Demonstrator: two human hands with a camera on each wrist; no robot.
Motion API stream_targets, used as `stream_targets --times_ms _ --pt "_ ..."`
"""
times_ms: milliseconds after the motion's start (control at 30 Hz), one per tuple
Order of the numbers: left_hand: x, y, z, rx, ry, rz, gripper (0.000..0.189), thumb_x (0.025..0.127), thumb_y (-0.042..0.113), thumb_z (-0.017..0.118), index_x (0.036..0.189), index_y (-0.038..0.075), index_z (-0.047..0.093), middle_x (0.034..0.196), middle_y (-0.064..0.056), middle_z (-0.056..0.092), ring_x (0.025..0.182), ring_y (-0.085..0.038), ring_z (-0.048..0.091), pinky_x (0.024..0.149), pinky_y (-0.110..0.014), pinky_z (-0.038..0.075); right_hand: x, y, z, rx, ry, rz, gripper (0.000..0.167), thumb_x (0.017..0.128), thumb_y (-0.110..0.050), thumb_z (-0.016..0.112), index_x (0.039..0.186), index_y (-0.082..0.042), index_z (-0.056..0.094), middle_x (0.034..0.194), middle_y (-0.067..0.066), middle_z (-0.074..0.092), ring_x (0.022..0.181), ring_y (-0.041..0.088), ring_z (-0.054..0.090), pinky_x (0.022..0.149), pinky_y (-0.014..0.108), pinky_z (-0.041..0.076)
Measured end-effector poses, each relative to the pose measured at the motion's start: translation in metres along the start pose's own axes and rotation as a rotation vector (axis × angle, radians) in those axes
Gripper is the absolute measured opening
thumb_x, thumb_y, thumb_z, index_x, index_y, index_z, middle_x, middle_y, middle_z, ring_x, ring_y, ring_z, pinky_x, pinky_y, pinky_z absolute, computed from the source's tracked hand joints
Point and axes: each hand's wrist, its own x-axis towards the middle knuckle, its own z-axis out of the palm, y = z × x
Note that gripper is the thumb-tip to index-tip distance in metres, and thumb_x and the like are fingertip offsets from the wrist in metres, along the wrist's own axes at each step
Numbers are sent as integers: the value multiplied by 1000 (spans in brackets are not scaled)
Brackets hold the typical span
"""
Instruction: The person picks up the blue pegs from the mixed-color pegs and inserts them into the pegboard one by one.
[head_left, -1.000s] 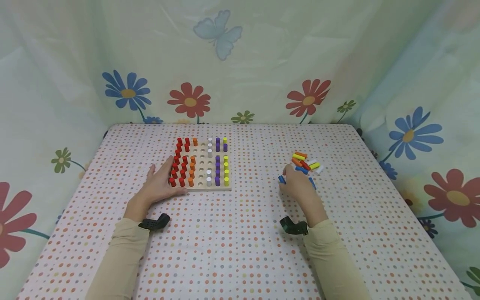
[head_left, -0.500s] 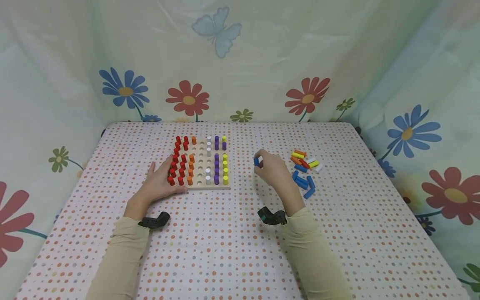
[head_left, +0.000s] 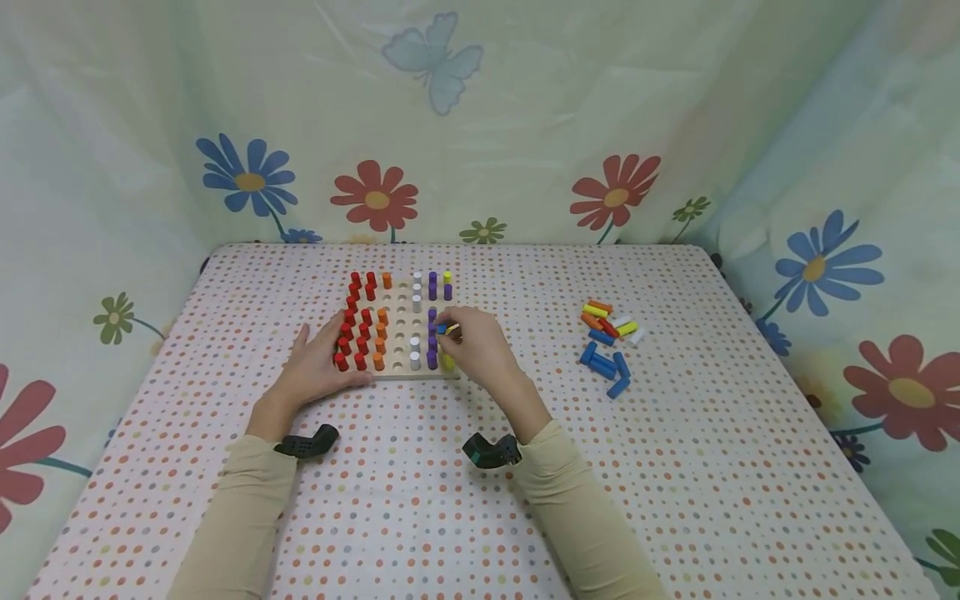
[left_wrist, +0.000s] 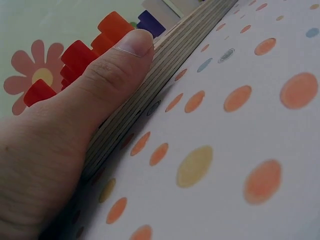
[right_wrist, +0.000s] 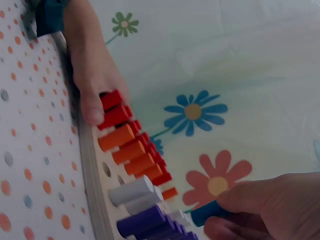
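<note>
While the thumb and fingertips of the right hand [head_left: 480,346] pinch it, a blue peg [right_wrist: 206,214] is held over the right-hand part of the pegboard [head_left: 416,377], near the purple pegs [head_left: 432,292]; whether its free end touches anything cannot be told. Judged by appearance, the blue peg should be light, stiff and hard to break, its smooth side perhaps a little slippery; a pinch at the upper end, leaving the lower end free, seems the best hold. It appears as a short, plain cylinder, evenly coloured, partly covered by the fingertips; in the right wrist view it runs roughly parallel to the standing pegs. Well apart from the right hand, the left hand [head_left: 315,367] rests against the near left corner of the pegboard, its thumb along the layered front edge, its fingers extended along the left side. Across the pegboard, red pegs [head_left: 351,304] stand at left, followed by orange pegs [head_left: 382,330], a column of bare holes, white pegs [head_left: 416,305], the purple pegs and yellow pegs [head_left: 447,277]; farther right, loose blue pegs [head_left: 602,364] lie just beside a mixed pile [head_left: 607,325]; dotted cloth [head_left: 420,500] covers the table.
</note>
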Motion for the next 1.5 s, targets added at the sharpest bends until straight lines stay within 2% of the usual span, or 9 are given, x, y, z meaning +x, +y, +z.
stream_targets --times_ms 167,367,633,933,1233,1500 --pt "0 1 1 1 12 -1 128 64 75 68 153 4 10 158 -17 19 144 -35 22 119 -55 -4 -1 -4 15 34 58 -138 21 89 -10 66 109 -4 70 103 5 61 90 15 66 76 18 56" --pt "-1 2 0 3 22 -4 129 63 75 69 153 3 10 157 -18 20 144 -35 22 118 -56 -3 -1 -10 32 -54 43 -253 25 88 -11 67 113 -8 70 101 3 62 89 12 66 75 16 54" --pt "1 1 1 12 27 4 127 64 75 67 153 3 11 158 -18 20 144 -35 22 119 -55 -2 0 -12 45 -154 -10 -270 19 89 -13 66 107 -12 71 102 -1 66 91 9 65 80 16 54" --pt "1 0 2 2 36 16 125 65 74 68 153 4 13 158 -17 20 144 -34 22 119 -55 -2 2 -13 50 -237 -34 -338 19 90 -13 65 106 -8 73 104 3 66 96 14 65 82 19 55" --pt "1 1 0 11 13 4 126 66 75 66 153 5 10 158 -16 18 145 -34 21 118 -56 -3 2 -16 53 -294 -49 -418 17 89 -9 65 104 -8 75 101 2 68 96 13 66 84 19 54" --pt "0 1 0 10 18 7 124 66 73 68 153 4 11 158 -16 18 145 -35 21 118 -56 -2 0 -20 56 -329 -76 -396 18 89 -8 65 105 -8 74 102 1 68 98 12 65 85 17 53"
